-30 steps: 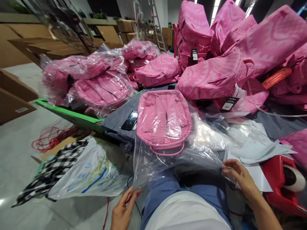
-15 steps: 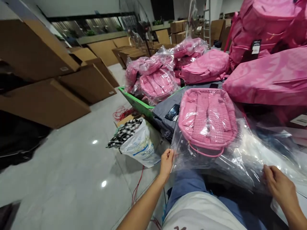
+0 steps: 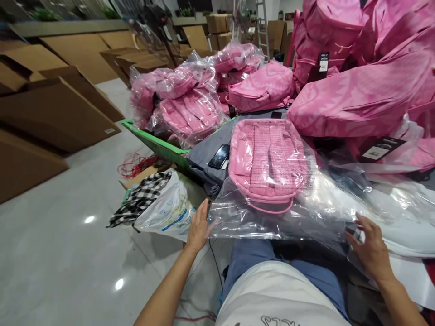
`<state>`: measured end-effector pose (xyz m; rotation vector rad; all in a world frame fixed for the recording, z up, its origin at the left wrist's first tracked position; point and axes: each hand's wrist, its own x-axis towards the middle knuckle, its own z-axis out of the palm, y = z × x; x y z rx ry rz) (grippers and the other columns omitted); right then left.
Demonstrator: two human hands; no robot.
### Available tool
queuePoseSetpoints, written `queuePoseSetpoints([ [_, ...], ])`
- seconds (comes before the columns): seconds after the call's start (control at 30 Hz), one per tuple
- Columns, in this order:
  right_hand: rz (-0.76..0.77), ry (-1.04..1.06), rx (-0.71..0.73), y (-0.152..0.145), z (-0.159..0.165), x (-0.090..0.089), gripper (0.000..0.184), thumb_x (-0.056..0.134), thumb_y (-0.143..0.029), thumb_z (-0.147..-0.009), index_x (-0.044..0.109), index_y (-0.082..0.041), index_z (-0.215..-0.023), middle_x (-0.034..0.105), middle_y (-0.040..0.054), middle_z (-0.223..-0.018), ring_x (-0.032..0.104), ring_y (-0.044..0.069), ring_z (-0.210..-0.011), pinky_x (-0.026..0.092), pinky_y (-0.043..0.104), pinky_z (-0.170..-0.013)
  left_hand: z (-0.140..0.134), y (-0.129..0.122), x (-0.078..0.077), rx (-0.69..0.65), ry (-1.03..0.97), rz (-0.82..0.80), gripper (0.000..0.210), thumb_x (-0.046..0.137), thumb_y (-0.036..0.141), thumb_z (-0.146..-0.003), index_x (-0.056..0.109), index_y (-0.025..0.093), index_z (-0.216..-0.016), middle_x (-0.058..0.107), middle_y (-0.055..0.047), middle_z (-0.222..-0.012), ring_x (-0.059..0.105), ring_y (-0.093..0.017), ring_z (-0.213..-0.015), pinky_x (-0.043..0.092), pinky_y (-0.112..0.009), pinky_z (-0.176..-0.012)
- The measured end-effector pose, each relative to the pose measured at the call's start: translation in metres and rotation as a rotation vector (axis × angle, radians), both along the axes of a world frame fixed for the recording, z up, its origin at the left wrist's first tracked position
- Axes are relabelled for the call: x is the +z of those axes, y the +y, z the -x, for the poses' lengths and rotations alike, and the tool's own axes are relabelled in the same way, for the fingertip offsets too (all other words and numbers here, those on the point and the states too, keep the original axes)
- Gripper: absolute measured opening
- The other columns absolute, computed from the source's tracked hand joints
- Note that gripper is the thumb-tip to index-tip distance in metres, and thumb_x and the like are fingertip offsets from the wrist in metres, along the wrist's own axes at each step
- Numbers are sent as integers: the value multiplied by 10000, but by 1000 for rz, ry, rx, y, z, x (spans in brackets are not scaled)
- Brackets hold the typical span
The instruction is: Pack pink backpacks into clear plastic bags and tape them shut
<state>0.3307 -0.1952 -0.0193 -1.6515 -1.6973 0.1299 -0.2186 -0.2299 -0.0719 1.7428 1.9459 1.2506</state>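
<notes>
In front of me a pink backpack (image 3: pixel 268 163) lies flat inside a clear plastic bag (image 3: pixel 244 224), its straps side up and its handle loop towards me. The bag's loose end spreads over the near table edge. My left hand (image 3: pixel 200 226) is at the bag's left corner, fingers stretched and apart, with the thumb close to the film. Off the bag's right side, my right hand (image 3: pixel 369 246) has its fingers spread and slightly curled, holding nothing that I can see.
A phone (image 3: pixel 219 156) lies left of the backpack. Bagged pink backpacks (image 3: pixel 192 111) fill a green-edged bin (image 3: pixel 152 141); unbagged ones (image 3: pixel 356 99) are piled at right. A white sack (image 3: pixel 166 213) with checked cloth stands on the floor. Cardboard boxes (image 3: pixel 57 113) are at left.
Both hands have let go of the plastic bag's edges and opened. The bag's near end now lies flatter. My view has turned to the right.
</notes>
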Motion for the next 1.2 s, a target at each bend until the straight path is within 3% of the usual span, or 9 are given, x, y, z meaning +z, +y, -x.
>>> queuePoseSetpoints([
  [0.1,-296,-382,324,-9,-7,1,287,705,-253,-930,686,-289,-1214,712,74,-1228,698,264,-1091,562,415,-980,6,-5,4,-197,578,-455,501,751,189,-903,598,307,-1365,702,-87,-1307,633,-248,-1261,460,-420,-1107],
  [0.2,-386,-461,546,-4,-16,3,392,635,-110,-955,662,-294,-1301,732,54,-1217,705,233,-1093,570,378,-965,8,-5,26,-452,740,-544,505,605,41,-958,600,306,-1388,766,-35,-1183,661,-184,-1196,452,-347,-1101],
  [0.33,-337,-480,587,10,-20,-6,403,577,-131,-994,655,-298,-1352,726,39,-1279,704,219,-1129,575,360,-967,10,-4,40,-561,554,-367,417,422,156,-1066,546,244,-1454,771,-62,-1181,693,-186,-1104,495,-363,-1032],
  [0.5,-257,-263,595,15,-7,-7,230,603,-214,-991,748,-291,-1152,769,31,-1177,733,221,-1066,587,362,-944,10,-4,23,-409,128,-126,339,480,351,-1064,661,240,-1329,777,-65,-1150,704,-209,-1072,532,-381,-1025],
  [0.67,-39,345,248,13,18,10,228,630,-431,-959,771,-260,-1009,786,49,-1002,735,258,-951,575,379,-855,7,3,25,-287,-242,27,407,528,531,-1014,789,219,-1030,778,-85,-1085,709,-223,-1049,558,-356,-970],
  [0.83,-274,910,-48,39,72,10,380,724,-596,-831,685,-219,-850,714,39,-884,675,211,-852,526,348,-793,-9,13,38,-100,-411,-37,515,575,675,-929,794,209,-927,773,-88,-1006,710,-235,-990,562,-341,-923],
  [0.93,-302,916,-210,61,90,6,486,692,-685,-822,654,-203,-875,579,-28,-676,534,133,-579,440,276,-588,-22,28,41,37,-525,-16,578,568,746,-881,753,198,-861,736,-47,-729,689,-208,-697,566,-302,-682],
  [1.07,-81,750,-324,78,86,-2,651,605,-820,-760,667,-184,-886,471,-53,-574,419,128,-468,353,292,-471,-29,56,41,115,-583,51,652,559,829,-790,687,189,-780,599,0,-509,552,-176,-458,470,-281,-484],
  [1.2,29,694,-332,79,79,-3,685,546,-860,-741,641,-197,-886,486,-42,-589,430,146,-467,381,317,-458,-36,68,50,187,-387,-44,593,583,742,-831,717,188,-997,746,-80,-824,687,-243,-751,555,-369,-740],
])
